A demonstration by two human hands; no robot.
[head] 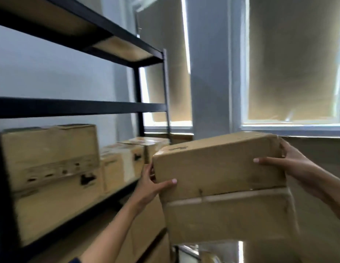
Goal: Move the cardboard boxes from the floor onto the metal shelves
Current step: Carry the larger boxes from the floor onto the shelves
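I hold a taped cardboard box (220, 179) in the air, tilted, to the right of the black metal shelf unit (80, 107). My left hand (150, 185) grips its left end, thumb across the front face. My right hand (290, 164) grips its right end, thumb on the front and fingers round the far edge. On the lower shelf board stand three boxes: a big one (51, 158) at the left, a smaller one (120, 164) beside it, and another (146, 145) behind.
The shelf level above the boxes (70, 82) holds nothing visible. Below the shelf more cardboard (142, 234) shows. A grey wall pillar (209, 73) and two windows with drawn blinds (294, 63) stand behind the held box.
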